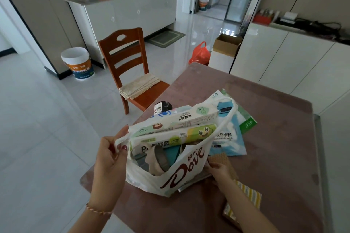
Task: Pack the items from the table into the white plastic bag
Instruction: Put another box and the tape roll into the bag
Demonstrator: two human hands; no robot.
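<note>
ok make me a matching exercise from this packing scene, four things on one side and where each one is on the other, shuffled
Things:
1. foil box
2. glove pack
3. folded cloth
4. left hand

Places:
A. on the chair seat
B. gripping the bag handle
C. flat on the table, behind the bag
D. sticking out of the bag

Pairs: 1-D, 2-C, 3-A, 4-B

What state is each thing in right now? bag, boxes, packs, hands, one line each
White plastic bag: upright on the table, mouth held open, partly filled.
Two long boxes: in the bag, ends sticking out.
Blue glove pack: flat on the table, unpacked.
Green pack: on the table, partly under the blue pack.
Brown flat item: on the table, right hand on it.
Left hand: gripping a bag handle.
Right hand: reaching beside the bag; grip unclear.
</note>
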